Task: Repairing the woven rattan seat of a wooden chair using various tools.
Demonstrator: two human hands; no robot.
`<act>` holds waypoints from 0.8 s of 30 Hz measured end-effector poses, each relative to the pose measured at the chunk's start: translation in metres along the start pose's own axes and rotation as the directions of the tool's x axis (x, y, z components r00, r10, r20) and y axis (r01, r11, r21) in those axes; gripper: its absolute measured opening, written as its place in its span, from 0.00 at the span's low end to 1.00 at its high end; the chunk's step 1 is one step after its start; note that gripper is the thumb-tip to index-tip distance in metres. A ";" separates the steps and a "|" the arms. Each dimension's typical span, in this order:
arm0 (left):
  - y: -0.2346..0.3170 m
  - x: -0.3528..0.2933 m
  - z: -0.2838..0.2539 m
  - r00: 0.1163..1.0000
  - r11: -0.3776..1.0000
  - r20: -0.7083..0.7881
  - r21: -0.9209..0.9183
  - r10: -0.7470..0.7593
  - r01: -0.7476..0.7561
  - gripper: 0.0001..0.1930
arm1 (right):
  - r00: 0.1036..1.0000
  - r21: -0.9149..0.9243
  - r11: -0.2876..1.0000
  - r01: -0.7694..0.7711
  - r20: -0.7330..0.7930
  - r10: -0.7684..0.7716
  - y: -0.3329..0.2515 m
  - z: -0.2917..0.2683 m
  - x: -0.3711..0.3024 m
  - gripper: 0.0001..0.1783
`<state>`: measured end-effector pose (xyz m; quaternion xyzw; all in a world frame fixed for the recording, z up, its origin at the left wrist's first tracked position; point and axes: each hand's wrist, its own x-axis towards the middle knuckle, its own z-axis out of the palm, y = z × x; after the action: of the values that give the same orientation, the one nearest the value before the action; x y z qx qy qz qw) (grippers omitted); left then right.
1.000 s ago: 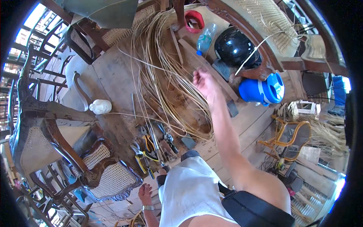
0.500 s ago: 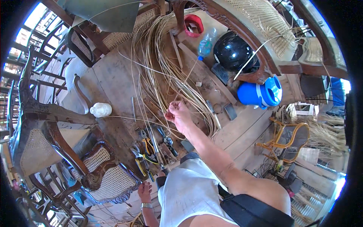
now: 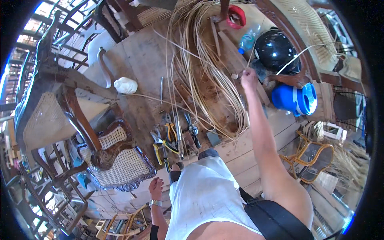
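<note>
My right hand (image 3: 249,78) is stretched out to the far right of the cane bundle, its fingers closed on a thin cane strand (image 3: 251,55) that runs up past a plastic bottle (image 3: 247,40). A long looped bundle of pale cane strands (image 3: 200,68) lies on the floor to the left of that arm. My left hand (image 3: 156,187), with a watch on the wrist, hangs low beside my white top; its fingers are loosely bent and apart, with nothing in them. It is nearest to a carved chair seat with woven cane (image 3: 120,172).
Pliers and cutters (image 3: 166,138) lie before my feet. A white bottle (image 3: 126,85) stands on the left. To the right are a black helmet (image 3: 276,50), a blue bucket (image 3: 286,99) and a carved wooden frame (image 3: 308,68). A red container (image 3: 236,25) sits farther off.
My right hand has moved forward and right with the strand, from over the cane bundle toward the helmet. The view has shifted, and my left hand still hangs low.
</note>
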<state>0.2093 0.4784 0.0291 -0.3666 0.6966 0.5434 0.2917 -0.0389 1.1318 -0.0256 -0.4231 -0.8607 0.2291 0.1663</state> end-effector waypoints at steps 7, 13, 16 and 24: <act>-0.020 -0.017 -0.009 0.999 0.999 -0.021 0.001 -0.048 0.048 0.20 | 0.975 0.147 0.986 0.080 0.195 -0.108 -0.067 -0.034 -0.066 0.17; -0.020 -0.037 -0.007 0.997 0.999 -0.058 0.004 -0.045 0.045 0.19 | 0.749 0.268 0.944 0.192 0.581 -0.317 -0.145 -0.022 -0.158 0.12; -0.033 -0.036 -0.008 0.997 0.995 -0.066 -0.091 -0.047 0.041 0.17 | 0.706 0.406 0.874 0.267 0.534 -0.464 -0.163 0.012 -0.175 0.13; -0.055 -0.063 -0.019 0.993 0.996 -0.102 -0.083 -0.053 0.045 0.14 | 0.706 0.215 0.913 0.346 0.581 -0.404 -0.198 0.079 -0.184 0.16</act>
<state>0.2898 0.4639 0.0541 -0.4228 0.6790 0.5440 0.2534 -0.0978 0.8573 -0.0029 -0.1334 -0.9239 0.3536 -0.0606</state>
